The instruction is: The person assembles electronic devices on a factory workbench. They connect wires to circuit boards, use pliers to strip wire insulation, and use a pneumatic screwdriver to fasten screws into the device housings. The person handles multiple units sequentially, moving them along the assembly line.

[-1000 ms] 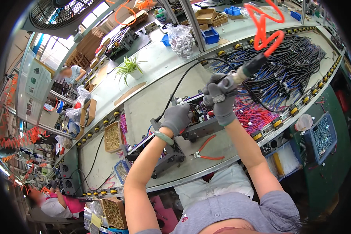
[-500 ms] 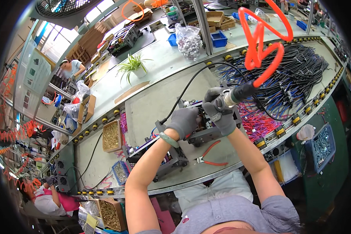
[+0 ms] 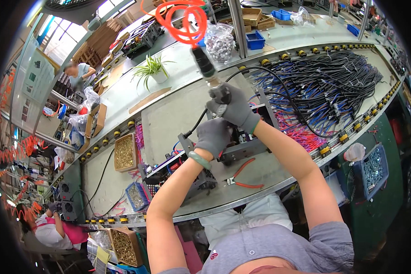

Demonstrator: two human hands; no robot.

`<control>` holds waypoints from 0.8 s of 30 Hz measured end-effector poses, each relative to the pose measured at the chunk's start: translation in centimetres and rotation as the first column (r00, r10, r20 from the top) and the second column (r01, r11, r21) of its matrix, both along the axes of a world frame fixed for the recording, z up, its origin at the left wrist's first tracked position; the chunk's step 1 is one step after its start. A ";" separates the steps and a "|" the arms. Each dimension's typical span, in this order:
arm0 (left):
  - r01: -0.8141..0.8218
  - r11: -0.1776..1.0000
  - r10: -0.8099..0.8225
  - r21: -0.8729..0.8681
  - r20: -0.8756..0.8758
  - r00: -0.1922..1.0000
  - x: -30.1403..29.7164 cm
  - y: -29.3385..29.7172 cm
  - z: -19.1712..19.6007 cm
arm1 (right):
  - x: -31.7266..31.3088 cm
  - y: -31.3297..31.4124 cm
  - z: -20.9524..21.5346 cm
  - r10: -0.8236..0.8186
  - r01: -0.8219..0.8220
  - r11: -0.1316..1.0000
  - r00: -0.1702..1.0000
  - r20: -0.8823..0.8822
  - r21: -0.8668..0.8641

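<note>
My right hand (image 3: 238, 108), in a grey glove, grips an air screwdriver (image 3: 203, 63) whose upper end tilts away to the left. An orange-red coiled hose (image 3: 187, 22) runs from its top. Just below, my gloved left hand (image 3: 213, 136) is held with fingers curled over the middle of a dark metal chassis (image 3: 244, 150). What those fingers pinch, if anything, is hidden. The tool's tip is also covered by my hands. A thick black cable (image 3: 194, 126) leaves the chassis and arches over to the right. Red-handled cutting pliers (image 3: 247, 185) lie in front.
Wire bundles (image 3: 324, 86) are heaped at the right. Left of the chassis stand a carton of brass-coloured small parts (image 3: 126, 153) and a blue bin (image 3: 137, 195). Yellow-black rollers (image 3: 325, 151) line the bench edge. Behind are a potted plant (image 3: 158, 75) and a bag of parts (image 3: 220, 43).
My right hand has moved left with the air screwdriver, over toward my left hand. The tool's upper end and hose swung from the right to the left. My left hand stays at the chassis.
</note>
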State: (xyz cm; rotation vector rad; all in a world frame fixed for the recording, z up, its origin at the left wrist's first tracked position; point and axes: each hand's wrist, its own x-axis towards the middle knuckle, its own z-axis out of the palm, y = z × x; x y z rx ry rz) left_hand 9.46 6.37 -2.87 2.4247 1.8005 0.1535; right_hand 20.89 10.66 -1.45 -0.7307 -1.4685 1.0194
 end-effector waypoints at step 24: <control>0.463 0.633 0.771 -0.620 0.562 -0.301 1.5 -18.1 -4.5 | 6.3 -18.6 0.8 0.022 0.029 0.997 0.761 -0.649 0.068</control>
